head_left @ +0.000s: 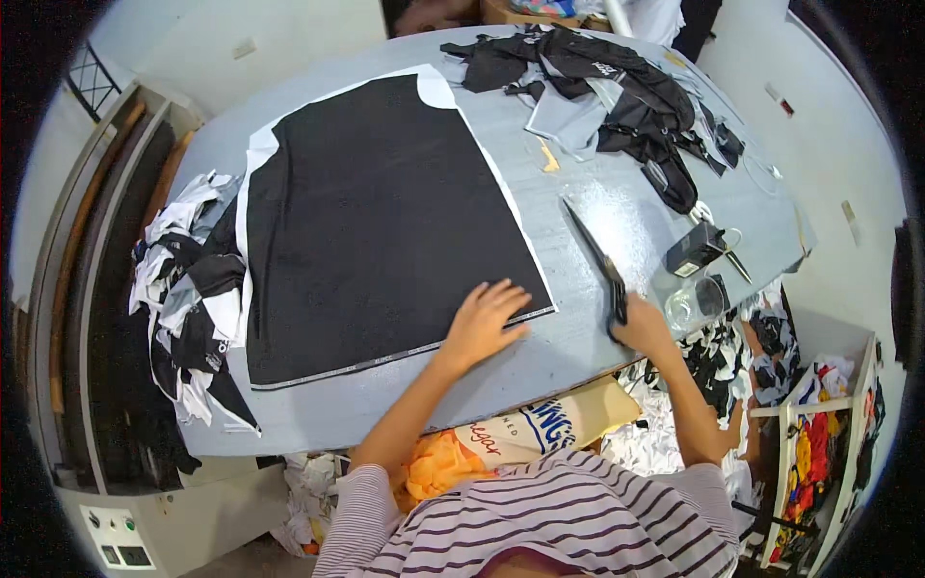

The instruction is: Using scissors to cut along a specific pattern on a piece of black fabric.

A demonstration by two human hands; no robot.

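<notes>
A large black fabric panel (385, 212) lies spread on the grey table (568, 347), with a white edge showing along its sides and top. A narrow printed strip runs along its near edge. My left hand (487, 323) rests on the panel's near right corner, fingers stretched out and lying on the cloth. To the right of the panel, my right hand (646, 326) is closed at the black handles of a pair of large scissors (602, 258). Their blades point away and to the left, over the tabletop. The fingers on the handles are partly hidden.
Black and grey garments (626, 91) pile at the far right. Black and white scraps (198, 289) heap at the left edge. A black box (696, 250) and a drinking glass (689, 306) stand on the right. A printed sack (540, 429) sits below the near edge.
</notes>
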